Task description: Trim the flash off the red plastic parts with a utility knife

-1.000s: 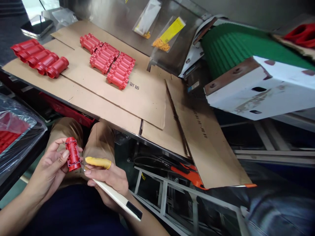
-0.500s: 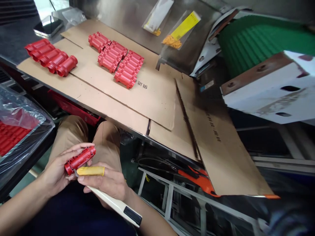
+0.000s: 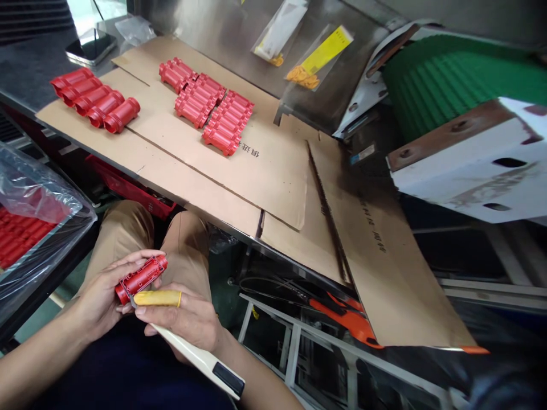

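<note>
My left hand is wrapped round a red plastic cylindrical part, held tilted above my lap with its far end up to the right. My right hand grips a knife with a cream handle and a black end piece. A yellow finger cot covers one finger of that hand and lies along the tool. The short dark blade meets the lower edge of the red part near its left end; most of the blade is hidden by the fingers.
On the cardboard-covered table stand a row of red cylinders and a cluster of red parts. A plastic-lined crate of red parts is at left. A phone, bags of finger cots and orange-handled pliers also show.
The view has shifted slightly, so the table items appear a little lower and further right. Both hands keep their grip, with the red part and blade in nearly the same position.
</note>
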The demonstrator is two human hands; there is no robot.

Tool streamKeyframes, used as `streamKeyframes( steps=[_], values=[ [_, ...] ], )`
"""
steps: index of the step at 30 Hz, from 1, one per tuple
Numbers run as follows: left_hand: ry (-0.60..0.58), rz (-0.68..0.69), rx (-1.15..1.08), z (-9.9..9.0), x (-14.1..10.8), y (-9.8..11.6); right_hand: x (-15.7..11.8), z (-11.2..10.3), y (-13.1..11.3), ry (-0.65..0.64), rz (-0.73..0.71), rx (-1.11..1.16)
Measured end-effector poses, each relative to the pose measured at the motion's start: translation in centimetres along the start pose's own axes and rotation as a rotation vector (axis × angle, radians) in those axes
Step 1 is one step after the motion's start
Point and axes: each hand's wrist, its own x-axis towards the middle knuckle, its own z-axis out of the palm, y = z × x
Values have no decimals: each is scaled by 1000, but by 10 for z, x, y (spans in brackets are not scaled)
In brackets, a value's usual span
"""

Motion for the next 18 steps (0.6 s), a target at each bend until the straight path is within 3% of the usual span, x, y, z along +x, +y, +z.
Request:
streamKeyframes(
  steps=[11,15,18],
  values=[
    [18,19,63,3,-1,1,0,2,6,15,8,36],
    [18,22,19,3,1,-1,9,1,2,-93,-93,-197],
    [-34,29,4,4,4,-2,13,2,-5,-105,-191,-382]
  ],
)
